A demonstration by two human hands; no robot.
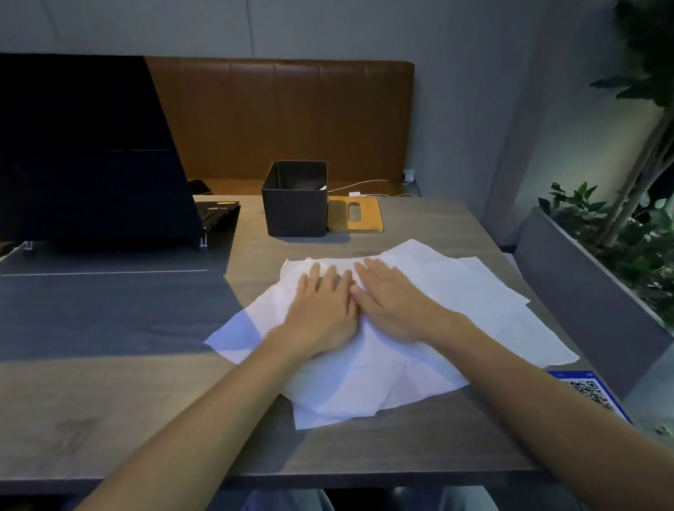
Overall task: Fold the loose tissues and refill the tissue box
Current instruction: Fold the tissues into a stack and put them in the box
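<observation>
both hands, left hand (320,309) and right hand (393,297), press flat with straight fingers on the spread white tissues (453,295) before the dark tissue box (297,209)

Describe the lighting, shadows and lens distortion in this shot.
Head view: dim overall; a broad bluish shadow crosses the left half of the table, reaching the left corner of the tissues; brightest at far right behind the plants; wide-angle stretch enlarges the forearms and bows edges; the left hand and right hand, flat on the tissues, look slightly soft.
</observation>
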